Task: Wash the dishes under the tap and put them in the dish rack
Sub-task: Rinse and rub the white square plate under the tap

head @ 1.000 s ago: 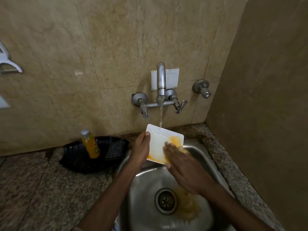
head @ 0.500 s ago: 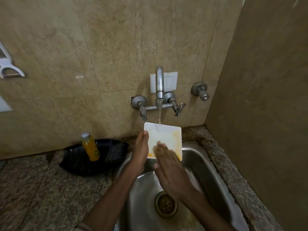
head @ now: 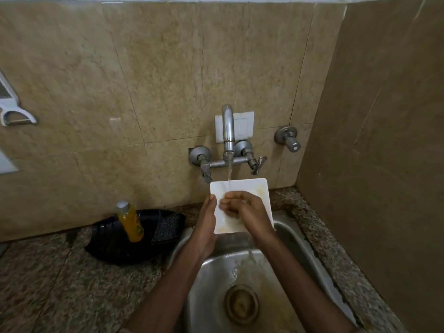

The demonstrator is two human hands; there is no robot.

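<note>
Metal, stone and glossy white ware at the sink

The sink [head: 310, 255] and tap [head: 227, 131] are dull brushed steel; the square plate [head: 254, 188] looks smooth, glossy white; the desk [head: 60, 280] is speckled granite, the wall tiles [head: 168, 68] polished beige marble.

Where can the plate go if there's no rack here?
Bare speckled granite counter lies left of the steel sink, in front of the black tray. The tray is crowded with an orange bottle and scrubber. The strip right of the sink is narrow.

Orange bottle [head: 130, 222] standing in black tray [head: 115, 246], dark scrubber [head: 166, 228] beside it, white wall switch [head: 242, 126]
</note>
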